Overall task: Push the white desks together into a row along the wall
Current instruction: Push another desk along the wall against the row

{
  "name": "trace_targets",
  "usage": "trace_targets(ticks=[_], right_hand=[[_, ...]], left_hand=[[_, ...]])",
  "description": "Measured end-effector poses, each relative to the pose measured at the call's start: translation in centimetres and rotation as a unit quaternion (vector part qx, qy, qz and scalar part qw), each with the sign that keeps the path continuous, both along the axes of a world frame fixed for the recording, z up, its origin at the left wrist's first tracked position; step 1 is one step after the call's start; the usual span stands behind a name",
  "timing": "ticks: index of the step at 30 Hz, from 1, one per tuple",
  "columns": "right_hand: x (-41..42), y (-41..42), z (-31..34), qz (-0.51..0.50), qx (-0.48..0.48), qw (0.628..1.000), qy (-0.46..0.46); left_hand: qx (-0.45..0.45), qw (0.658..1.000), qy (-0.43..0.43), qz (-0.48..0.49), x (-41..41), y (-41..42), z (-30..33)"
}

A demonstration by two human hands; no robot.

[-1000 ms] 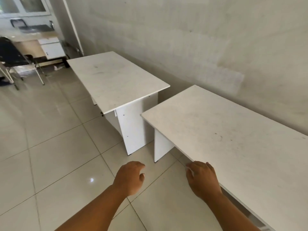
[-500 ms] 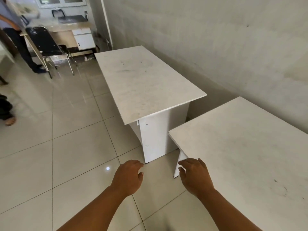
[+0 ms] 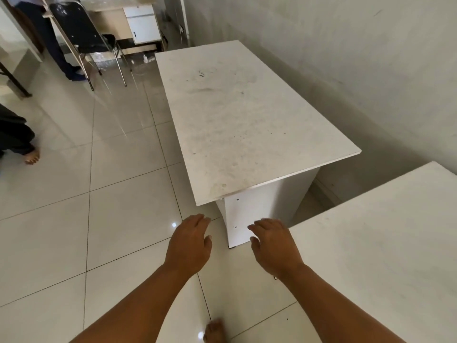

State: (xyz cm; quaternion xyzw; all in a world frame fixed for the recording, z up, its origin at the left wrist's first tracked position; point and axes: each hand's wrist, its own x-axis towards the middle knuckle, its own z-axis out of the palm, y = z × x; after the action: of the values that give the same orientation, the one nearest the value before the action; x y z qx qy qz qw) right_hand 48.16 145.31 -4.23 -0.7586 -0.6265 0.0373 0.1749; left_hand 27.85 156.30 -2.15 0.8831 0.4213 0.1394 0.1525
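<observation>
A white desk point(image 3: 242, 120) with a dusty top stands ahead of me, set at a slant to the grey wall. A second white desk point(image 3: 376, 256) fills the lower right, its near corner beside my right wrist. A gap of floor separates the two desks. My left hand point(image 3: 189, 245) hovers over the tiles just below the far desk's near corner, fingers loosely apart, holding nothing. My right hand point(image 3: 273, 243) hangs in front of that desk's side panel, also empty with fingers spread. Neither hand touches a desk.
The grey wall point(image 3: 346, 58) runs along the right. A black chair point(image 3: 84, 38) and a beige cabinet point(image 3: 133, 23) stand at the back left. A person's legs point(image 3: 49, 40) are near the chair, another person's bare foot point(image 3: 31, 155) at the left edge. My own foot point(image 3: 215, 331) shows below.
I have stepped forward and left toward the far desk. My right hand has come off the near desk's edge, and both hands now hover close to the far desk's near end.
</observation>
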Motion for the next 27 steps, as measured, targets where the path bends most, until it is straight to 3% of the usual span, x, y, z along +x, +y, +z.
trace_targets(ticks=[12, 27], right_hand=[[1.3, 14.9, -3.0, -0.006, -0.013, 0.998, -0.056], [2.1, 19.3, -4.7, 0.026, -0.046, 0.991, -0.126]], left_hand=[[0.018, 0.990, 0.127, -0.055, 5.2, 13.0, -4.9], [0.042, 0.980, 0.182, -0.061, 6.5, 14.5, -5.9]])
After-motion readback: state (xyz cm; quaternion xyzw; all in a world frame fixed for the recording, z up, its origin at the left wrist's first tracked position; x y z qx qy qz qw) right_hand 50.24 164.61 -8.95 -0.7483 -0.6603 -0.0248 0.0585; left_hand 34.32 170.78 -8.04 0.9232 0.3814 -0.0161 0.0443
